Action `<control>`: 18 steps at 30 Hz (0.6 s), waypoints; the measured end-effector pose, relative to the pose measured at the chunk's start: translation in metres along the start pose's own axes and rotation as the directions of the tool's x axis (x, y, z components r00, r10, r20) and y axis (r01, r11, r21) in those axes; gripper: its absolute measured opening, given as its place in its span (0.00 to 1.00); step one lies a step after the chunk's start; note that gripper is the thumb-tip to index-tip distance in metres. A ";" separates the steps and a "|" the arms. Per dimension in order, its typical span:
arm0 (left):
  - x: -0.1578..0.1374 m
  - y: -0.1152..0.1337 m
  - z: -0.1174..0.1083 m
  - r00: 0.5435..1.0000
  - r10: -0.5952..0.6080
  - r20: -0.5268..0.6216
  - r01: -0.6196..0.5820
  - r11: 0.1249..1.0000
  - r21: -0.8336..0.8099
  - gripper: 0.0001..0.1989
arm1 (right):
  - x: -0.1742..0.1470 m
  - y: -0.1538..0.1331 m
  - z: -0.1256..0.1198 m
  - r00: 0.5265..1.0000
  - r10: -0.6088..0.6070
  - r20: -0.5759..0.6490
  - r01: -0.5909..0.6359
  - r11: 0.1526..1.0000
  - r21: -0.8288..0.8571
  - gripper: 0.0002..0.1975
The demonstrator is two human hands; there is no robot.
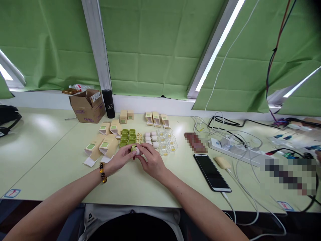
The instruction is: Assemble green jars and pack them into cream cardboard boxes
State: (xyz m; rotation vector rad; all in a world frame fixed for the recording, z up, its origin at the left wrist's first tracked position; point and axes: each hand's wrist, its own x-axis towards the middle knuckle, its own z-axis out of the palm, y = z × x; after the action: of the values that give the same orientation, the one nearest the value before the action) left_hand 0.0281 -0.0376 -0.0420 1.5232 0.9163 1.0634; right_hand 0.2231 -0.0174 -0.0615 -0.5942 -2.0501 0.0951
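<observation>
In front of me, the fingertips of both hands meet around a small rounded green-and-white piece (135, 150). My left hand (122, 158) pinches its green side. From the other side, my right hand (153, 162) has fingers and thumb closed on the whitish part. Fingers hide much of it, so I cannot tell whether it is one part or two pressed together. Just beyond are rows of small green square cups (128, 134), tiny yellowish pieces (139, 135), pinkish-white rounded blocks (151, 136) and clear plastic covers (167, 140).
Opened cream cartons (108, 146) lie left of the cups, with more cartons (156, 119) behind. A cardboard box (87, 108) and black bottle (108, 104) stand at the back. Rightward lie a phone (212, 172), a cream cable-end block (222, 162), a power strip (235, 152) and tangled cables.
</observation>
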 end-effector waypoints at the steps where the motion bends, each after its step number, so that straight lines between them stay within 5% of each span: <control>1: 0.000 0.000 0.000 1.000 -0.002 0.005 0.002 1.000 -0.004 0.26 | 0.000 0.000 0.000 1.000 0.001 0.004 0.000 1.000 -0.017 0.24; 18: -0.002 0.002 0.002 0.998 0.013 -0.065 -0.015 1.000 -0.020 0.28 | 0.001 0.002 0.003 0.995 -0.095 -0.026 0.093 0.993 -0.079 0.22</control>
State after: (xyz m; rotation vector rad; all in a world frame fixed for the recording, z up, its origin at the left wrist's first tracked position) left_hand 0.0295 -0.0407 -0.0406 1.4876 0.9377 1.1347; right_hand 0.2212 -0.0145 -0.0624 -0.5429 -2.0571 -0.0492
